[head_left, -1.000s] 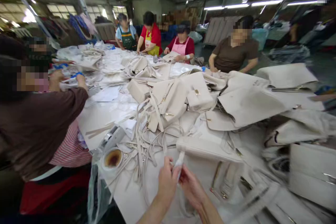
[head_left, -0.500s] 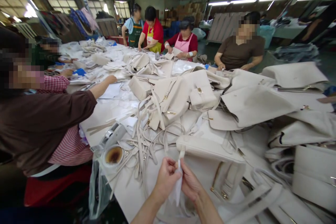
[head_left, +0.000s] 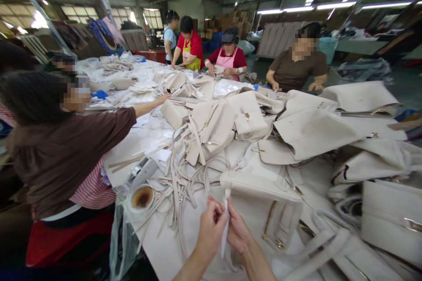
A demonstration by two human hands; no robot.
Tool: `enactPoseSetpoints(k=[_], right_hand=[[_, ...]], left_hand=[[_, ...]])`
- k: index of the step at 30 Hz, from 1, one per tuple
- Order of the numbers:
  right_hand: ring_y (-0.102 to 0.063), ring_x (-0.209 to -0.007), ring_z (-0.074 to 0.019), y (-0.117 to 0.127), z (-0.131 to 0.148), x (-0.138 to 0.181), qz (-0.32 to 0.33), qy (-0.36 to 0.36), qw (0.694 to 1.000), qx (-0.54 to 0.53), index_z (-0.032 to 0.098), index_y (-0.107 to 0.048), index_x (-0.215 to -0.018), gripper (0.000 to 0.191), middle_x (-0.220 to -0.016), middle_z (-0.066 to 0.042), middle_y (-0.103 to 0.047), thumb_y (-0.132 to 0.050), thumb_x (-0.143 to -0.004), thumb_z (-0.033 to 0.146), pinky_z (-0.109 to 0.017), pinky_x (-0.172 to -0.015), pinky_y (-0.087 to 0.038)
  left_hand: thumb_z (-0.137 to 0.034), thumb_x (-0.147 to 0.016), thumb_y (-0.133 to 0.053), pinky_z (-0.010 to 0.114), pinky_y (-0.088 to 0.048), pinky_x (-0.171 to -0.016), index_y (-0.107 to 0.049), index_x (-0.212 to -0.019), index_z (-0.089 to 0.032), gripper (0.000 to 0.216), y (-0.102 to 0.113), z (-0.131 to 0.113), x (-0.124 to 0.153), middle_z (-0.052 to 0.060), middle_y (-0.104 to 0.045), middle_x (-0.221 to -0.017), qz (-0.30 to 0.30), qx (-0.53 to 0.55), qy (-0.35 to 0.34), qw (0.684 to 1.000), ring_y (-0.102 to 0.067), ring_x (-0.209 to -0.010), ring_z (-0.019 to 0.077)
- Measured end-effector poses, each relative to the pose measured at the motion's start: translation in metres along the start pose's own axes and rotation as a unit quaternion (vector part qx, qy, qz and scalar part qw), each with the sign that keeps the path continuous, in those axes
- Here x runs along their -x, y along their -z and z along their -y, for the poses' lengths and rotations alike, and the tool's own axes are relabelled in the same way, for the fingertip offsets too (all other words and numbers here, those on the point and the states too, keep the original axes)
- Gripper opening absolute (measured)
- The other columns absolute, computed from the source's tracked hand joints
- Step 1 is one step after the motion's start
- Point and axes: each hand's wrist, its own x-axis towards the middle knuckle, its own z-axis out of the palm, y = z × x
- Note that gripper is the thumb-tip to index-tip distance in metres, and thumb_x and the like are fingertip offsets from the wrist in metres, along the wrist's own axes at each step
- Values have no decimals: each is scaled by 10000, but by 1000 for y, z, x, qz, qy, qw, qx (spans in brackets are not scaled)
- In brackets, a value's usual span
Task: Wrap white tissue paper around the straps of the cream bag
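Observation:
Near the front of the table, my left hand (head_left: 211, 226) is closed with its fingertips pinched on a thin white strip (head_left: 224, 235) that looks like paper or soft sheet. My right hand (head_left: 238, 232) is closed on the strip's other side, thumb pointing up along it. The strip's upper end meets a corner of a cream handbag (head_left: 260, 186), which lies on its side just beyond my fingers. Whether it wraps a strap there, I cannot tell. Gold-coloured hardware (head_left: 279, 242) shows on the bag, to the right of my right hand.
Cream bags (head_left: 211, 125) are heaped across the middle and right. Loose straps (head_left: 174, 193) tangle at the left, beside a round container with brown residue (head_left: 142, 196) and a plastic bag (head_left: 123, 237) at the edge. A co-worker in brown (head_left: 72, 158) reaches across; others work opposite.
The co-worker at the left has leaned in and stretched an arm farther right over the heap. My hands stay pinched on the strip with barely any shift. The view has turned slightly.

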Motion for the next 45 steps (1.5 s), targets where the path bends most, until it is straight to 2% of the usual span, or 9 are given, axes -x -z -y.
enactPoseSetpoints(k=[4, 8, 14, 21, 27, 30, 36, 39, 45], right_hand=[[-684, -880, -212, -3, 3, 1, 3, 9, 1000, -11, 129, -726, -1027, 505, -852, -62, -761, -817, -652, 456, -299, -804, -529], [-678, -854, -196, -4, 4, -2, -30, 14, 999, -2, 165, -721, -1046, 567, -877, -52, -756, -848, -591, 479, -295, -807, -524], [-656, -927, -191, -2, 1, -5, -96, 46, 994, 26, 152, -736, -990, 599, -877, -62, -744, -852, -543, 533, -271, -878, -490], [-662, -888, -227, -8, 6, 11, -59, 87, 982, 156, 153, -734, -956, 691, -871, -83, -748, -618, -656, 765, -324, -851, -485], [-668, -859, -235, -5, 9, 10, -102, 169, 923, 330, 128, -741, -920, 444, -902, -87, -761, -804, -652, 476, -336, -829, -478], [-675, -825, -237, 1, 12, 9, -72, 153, 930, 328, 139, -744, -923, 459, -884, -90, -764, -808, -634, 490, -350, -803, -491], [-668, -790, -203, 4, 1, 32, -32, 97, 975, 195, 195, -707, -992, 394, -885, -62, -742, -746, -727, 484, -344, -757, -511], [-657, -782, -189, 4, -10, 45, -17, 103, 971, 215, 215, -689, -1058, 352, -880, -39, -734, -740, -760, 394, -325, -750, -504], [-612, -729, -165, 5, -16, 50, -75, 216, 933, 276, 222, -684, -1046, 352, -891, -11, -722, -750, -733, 371, -273, -677, -477]], left_hand=[[-183, -799, -536, 246, -445, -692, -495, -827, -202, 53, 5, -1, 4, -7, -553, -783, 21, 9, -36, 999, -547, -719, 141], [-189, -841, -528, 282, -475, -809, -616, -1038, -192, 215, 12, -1, 7, 57, -671, -952, 41, -58, -89, 993, -623, -879, 185], [-251, -889, -510, 294, -482, -805, -723, -885, -209, 216, 16, -5, 6, 64, -691, -849, 47, -109, -133, 984, -638, -845, 200], [-202, -817, -572, 247, -425, -673, -568, -768, -203, 49, 19, -11, 5, 4, -611, -726, 29, -59, -30, 997, -576, -706, 165], [-166, -674, -670, 216, -396, -616, -423, -744, -221, 263, 13, -6, 4, -55, -516, -671, 15, 60, 24, 998, -526, -639, 118], [-240, -610, -747, 219, -398, -586, -384, -756, -229, 391, 14, -5, 3, -53, -583, -675, 33, 166, 122, 978, -552, -598, 116], [-365, -560, -836, 223, -415, -548, -541, -812, -173, 433, 25, -3, 6, -19, -652, -669, 28, 255, 263, 930, -587, -584, 123], [-399, -557, -854, 224, -424, -539, -609, -783, -139, 423, 24, -4, 8, -17, -632, -622, 55, 268, 282, 920, -573, -554, 113], [-369, -699, -756, 271, -495, -589, -676, -912, -144, 320, 27, -6, 10, 42, -690, -723, 134, 313, 333, 879, -633, -612, 158]])
